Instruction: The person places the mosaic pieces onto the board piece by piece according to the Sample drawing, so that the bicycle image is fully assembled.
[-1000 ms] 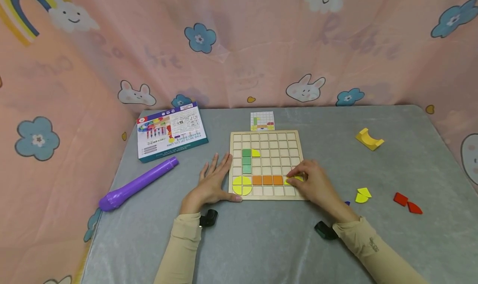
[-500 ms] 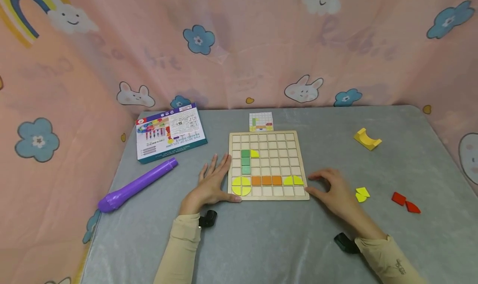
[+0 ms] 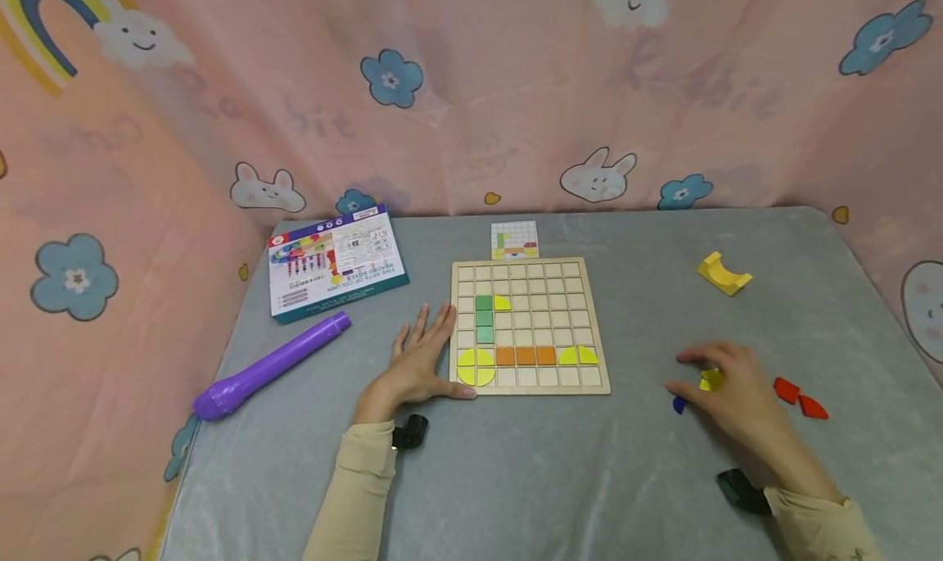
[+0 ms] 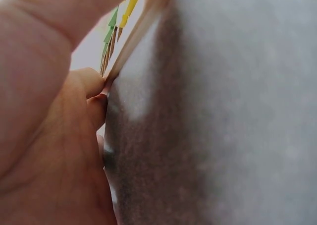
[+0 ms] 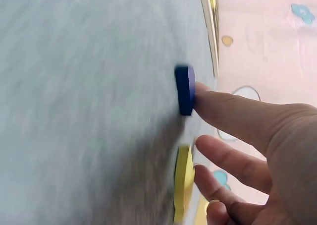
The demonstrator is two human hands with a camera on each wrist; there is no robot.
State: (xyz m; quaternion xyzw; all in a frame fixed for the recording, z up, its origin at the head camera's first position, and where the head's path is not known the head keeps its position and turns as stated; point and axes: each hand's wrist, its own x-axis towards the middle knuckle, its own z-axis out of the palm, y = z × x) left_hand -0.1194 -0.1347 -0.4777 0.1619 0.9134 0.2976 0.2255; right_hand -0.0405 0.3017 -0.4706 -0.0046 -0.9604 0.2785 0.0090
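Note:
A wooden grid board (image 3: 545, 322) lies on the table, seen whole in the head view. In its cells sit green squares (image 3: 484, 319), orange squares (image 3: 525, 355), and yellow quarter-round pieces (image 3: 578, 355); some of these form a circle at lower left. My left hand (image 3: 416, 366) rests against the board's left edge, fingers spread, thumb at the near corner. To the right, my right hand (image 3: 744, 393) is low over loose yellow pieces (image 3: 710, 379), thumb and fingers apart. The thumb tip is right at a blue piece (image 5: 185, 90), with a yellow piece (image 5: 184, 183) below the fingertips.
Two red pieces (image 3: 787, 390) lie just right of my right hand. Farther back is a yellow arch block (image 3: 725, 274). A pattern card (image 3: 515, 240) lies behind the board. On the left are a box (image 3: 339, 262) and a purple microphone-shaped tube (image 3: 272, 364).
My right hand has let go of the yellow quarter piece at the board's right side and moved right to the loose yellow and blue pieces. My left hand stays in place.

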